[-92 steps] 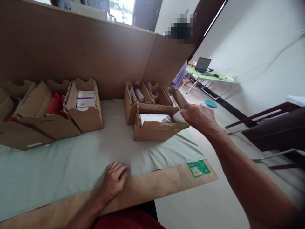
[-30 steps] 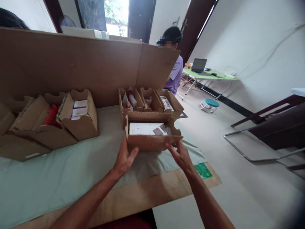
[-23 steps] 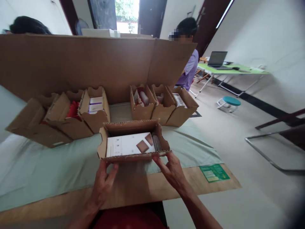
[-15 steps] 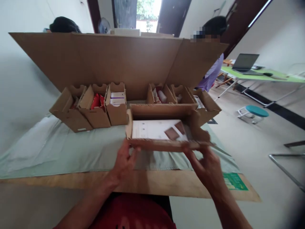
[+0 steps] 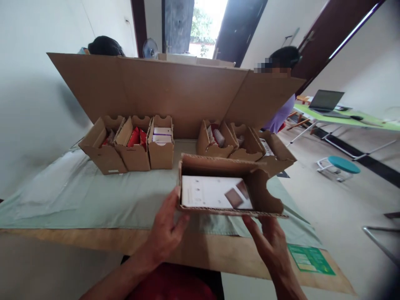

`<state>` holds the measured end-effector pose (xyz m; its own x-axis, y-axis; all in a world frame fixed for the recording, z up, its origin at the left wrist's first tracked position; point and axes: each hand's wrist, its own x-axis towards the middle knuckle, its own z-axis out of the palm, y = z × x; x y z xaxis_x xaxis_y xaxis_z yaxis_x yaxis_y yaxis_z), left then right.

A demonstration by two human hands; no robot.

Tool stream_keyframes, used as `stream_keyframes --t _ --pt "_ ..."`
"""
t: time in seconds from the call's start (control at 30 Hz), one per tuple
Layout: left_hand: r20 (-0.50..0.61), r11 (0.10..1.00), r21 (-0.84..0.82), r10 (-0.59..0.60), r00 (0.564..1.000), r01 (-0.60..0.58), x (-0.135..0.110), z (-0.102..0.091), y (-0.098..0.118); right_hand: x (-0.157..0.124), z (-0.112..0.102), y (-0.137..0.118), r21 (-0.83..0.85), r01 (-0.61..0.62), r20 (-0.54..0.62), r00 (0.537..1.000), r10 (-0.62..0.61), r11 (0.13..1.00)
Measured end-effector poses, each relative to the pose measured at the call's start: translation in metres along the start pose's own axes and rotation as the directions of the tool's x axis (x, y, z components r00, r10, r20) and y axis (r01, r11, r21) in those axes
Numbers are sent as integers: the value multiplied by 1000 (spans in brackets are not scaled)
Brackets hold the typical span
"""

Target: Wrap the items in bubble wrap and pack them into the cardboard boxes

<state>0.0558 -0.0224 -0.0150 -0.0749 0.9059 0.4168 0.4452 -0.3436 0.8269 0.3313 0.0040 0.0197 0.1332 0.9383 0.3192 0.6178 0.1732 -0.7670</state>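
Between my hands is a cardboard box [image 5: 264, 191], open at the top and lying lengthwise. A flat white package [image 5: 204, 191] with brown squares printed on it rests inside, toward the left end. My left hand [image 5: 167, 225] grips the box's near left corner, thumb in front and fingers partly hidden beside it. Under the near right edge, my right hand [image 5: 267, 237] holds the box with its thumb and fingers; some fingertips are hidden below the cardboard.
Three cardboard bins [image 5: 133, 158] stand at the left, holding red and white packs. Several more bins [image 5: 215, 143] stand right of centre. Behind them rises a cardboard screen [image 5: 181, 91]. Two people are beyond it. A green cloth [image 5: 131, 204] covers much of the wooden table [image 5: 103, 241].
The view has shifted, so the bins and screen sit lower and farther right. The box, in both hands, has come down and nearer, and still holds the white package.
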Motion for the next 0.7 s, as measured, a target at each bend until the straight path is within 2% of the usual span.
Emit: stream_keyframes --t 0.07,0.17,0.33,0.43,0.5,0.57,0.7 --pt "33 1000 14 -11 999 10 -17 15 -6 -10 -7 19 -8 -51 28 998 51 999" --pt "-17 994 63 -93 995 94 -41 11 -22 -9 12 26 -7 -66 154 986 67 998" --pt "-145 974 86 -198 969 212 -51 -14 -37 41 66 -1 171 15 329 942 -72 985" --pt "-187 964 43 -249 950 262 -52 -14 -37 61 75 -11 202 37 373 921 -111 979" --pt "-184 967 38 -241 953 252 -50 -12 -35 59 70 -11 170 50 362 926 -109 984" --pt "-152 973 37 -220 963 228 -41 -9 -34 41 60 -6 130 51 297 951 -88 990" --pt "-55 987 5 -157 986 158 0 1 -43 -26 43 14 16 -3 70 998 2 1000"
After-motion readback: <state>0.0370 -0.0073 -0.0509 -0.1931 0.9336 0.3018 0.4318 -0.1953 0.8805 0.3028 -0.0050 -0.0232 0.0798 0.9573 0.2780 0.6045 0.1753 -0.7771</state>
